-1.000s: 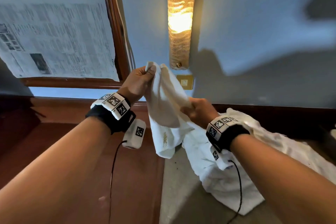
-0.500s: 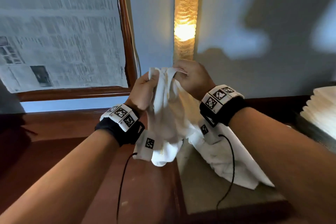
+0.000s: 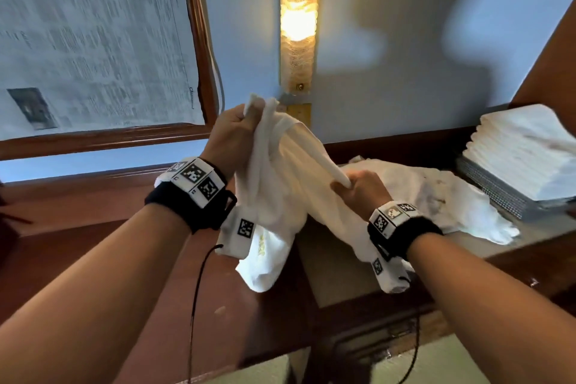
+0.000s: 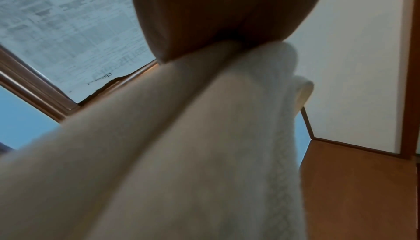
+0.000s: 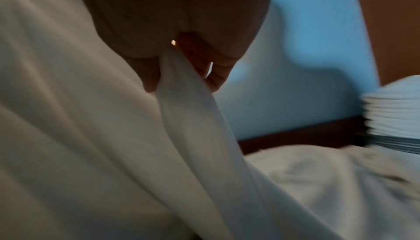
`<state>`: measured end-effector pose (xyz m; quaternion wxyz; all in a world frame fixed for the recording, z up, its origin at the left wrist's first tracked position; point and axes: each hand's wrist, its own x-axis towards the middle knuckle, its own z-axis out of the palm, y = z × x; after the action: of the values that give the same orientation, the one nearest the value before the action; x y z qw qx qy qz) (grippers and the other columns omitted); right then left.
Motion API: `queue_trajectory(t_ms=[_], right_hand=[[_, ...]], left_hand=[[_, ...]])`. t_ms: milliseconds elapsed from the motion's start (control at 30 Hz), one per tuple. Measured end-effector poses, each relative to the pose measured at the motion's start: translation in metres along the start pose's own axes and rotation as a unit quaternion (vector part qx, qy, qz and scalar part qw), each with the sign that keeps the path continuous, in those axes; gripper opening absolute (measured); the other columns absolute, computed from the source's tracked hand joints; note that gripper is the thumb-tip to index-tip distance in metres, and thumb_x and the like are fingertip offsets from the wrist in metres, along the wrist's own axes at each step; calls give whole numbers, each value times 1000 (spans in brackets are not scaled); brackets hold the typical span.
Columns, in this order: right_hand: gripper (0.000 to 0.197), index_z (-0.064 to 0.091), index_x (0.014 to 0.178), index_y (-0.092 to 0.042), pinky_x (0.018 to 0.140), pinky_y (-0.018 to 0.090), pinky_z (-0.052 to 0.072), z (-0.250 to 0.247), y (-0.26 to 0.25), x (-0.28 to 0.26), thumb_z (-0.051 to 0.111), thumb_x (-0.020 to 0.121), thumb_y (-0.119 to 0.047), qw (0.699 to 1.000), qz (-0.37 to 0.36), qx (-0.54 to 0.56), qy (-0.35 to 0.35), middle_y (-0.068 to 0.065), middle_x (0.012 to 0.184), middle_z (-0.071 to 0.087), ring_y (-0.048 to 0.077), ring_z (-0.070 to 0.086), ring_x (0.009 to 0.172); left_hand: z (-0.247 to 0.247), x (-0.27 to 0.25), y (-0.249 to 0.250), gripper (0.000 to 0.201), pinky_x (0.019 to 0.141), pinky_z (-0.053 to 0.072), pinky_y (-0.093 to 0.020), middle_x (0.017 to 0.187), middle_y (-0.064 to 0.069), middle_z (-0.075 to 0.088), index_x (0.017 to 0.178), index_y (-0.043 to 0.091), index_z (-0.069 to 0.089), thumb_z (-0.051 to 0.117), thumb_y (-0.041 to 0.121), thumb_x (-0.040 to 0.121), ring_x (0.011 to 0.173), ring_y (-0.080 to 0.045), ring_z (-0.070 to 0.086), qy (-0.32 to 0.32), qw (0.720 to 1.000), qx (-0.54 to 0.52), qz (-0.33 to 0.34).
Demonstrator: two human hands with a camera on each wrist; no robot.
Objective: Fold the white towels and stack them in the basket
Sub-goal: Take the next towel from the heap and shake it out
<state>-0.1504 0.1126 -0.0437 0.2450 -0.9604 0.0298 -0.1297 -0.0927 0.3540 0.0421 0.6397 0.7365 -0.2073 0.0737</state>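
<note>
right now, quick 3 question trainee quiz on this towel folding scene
1. True or false: the left hand grips the held towel higher than the right hand does.
2. The folded stack lies: A) left of the hands B) right of the hands C) below the lamp.
3. What lies crumpled behind the right hand?

Key: 1 true; 2 B; 3 the unfolded towels.

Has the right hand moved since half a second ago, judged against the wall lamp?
Yes. The right hand has dropped down and to the right, away from the foot of the wall lamp, still gripping the white towel.
</note>
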Motion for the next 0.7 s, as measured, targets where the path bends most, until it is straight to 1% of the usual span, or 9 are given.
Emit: queue_trajectory(t_ms=[67,133,167,233,300,367,433,567,700], right_hand=[[19,73,78,-19,67,29,42,6,32,-12,65,94,-22,995,89,28,-24,4,72,65,20,57,70],[30,66,64,-23,63,29,41,6,48,-16,65,93,-17,984,153,94,17,-1,64,59,22,57,69],[26,69,69,-21,65,30,45,6,46,-14,63,93,-14,978,157,125,51,0,69,62,23,59,74],[23,75,90,-13,79,30,50,1,22,-4,56,89,0,972,101,189,94,2,88,69,24,63,90],[34,74,98,-6,83,21,50,-9,-16,8,50,82,12,965,22,250,78,5,96,70,19,63,95],[35,75,97,-9,81,21,50,-21,-50,18,53,79,11,967,-56,247,39,3,93,72,14,64,90],[21,77,88,-12,76,26,50,-32,-68,29,61,80,-1,976,-104,192,23,3,87,74,16,66,84],[15,68,70,-2,62,33,44,-47,-67,43,63,82,-10,989,-91,99,53,15,71,67,23,56,67],[12,60,70,-17,63,31,42,-42,-59,33,63,82,-18,983,-127,135,-5,0,67,60,14,50,65]], left_hand=[[-11,-4,-7,47,68,53,-36,73,-6,69,80,14,71,47,48,103,68,-19,64,16,999,-22,-23],[-14,-11,-13,43,73,53,-38,79,-10,69,84,14,72,48,43,104,72,-22,64,25,997,-60,-52],[-13,-15,-15,41,74,54,-37,79,-8,71,86,15,73,47,41,105,72,-20,65,21,994,-81,-64],[-4,-23,-17,37,72,57,-34,77,-3,73,89,20,74,46,39,105,70,-17,68,2,989,-116,-89],[8,-28,-17,38,70,57,-34,76,-4,73,86,20,73,47,42,104,69,-18,68,-23,986,-123,-107],[20,-29,-15,40,71,55,-35,75,-5,71,84,17,70,48,45,103,70,-19,67,-38,986,-116,-114],[30,-28,-14,40,74,55,-33,79,-4,72,87,16,69,47,44,103,75,-17,68,-45,985,-119,-116],[46,-24,-15,37,84,58,-32,97,-7,74,104,16,69,44,43,105,90,-18,69,-56,981,-135,-131],[49,-15,-16,36,81,55,-34,90,-5,71,92,19,68,45,44,104,85,-17,66,-40,989,-92,-107]])
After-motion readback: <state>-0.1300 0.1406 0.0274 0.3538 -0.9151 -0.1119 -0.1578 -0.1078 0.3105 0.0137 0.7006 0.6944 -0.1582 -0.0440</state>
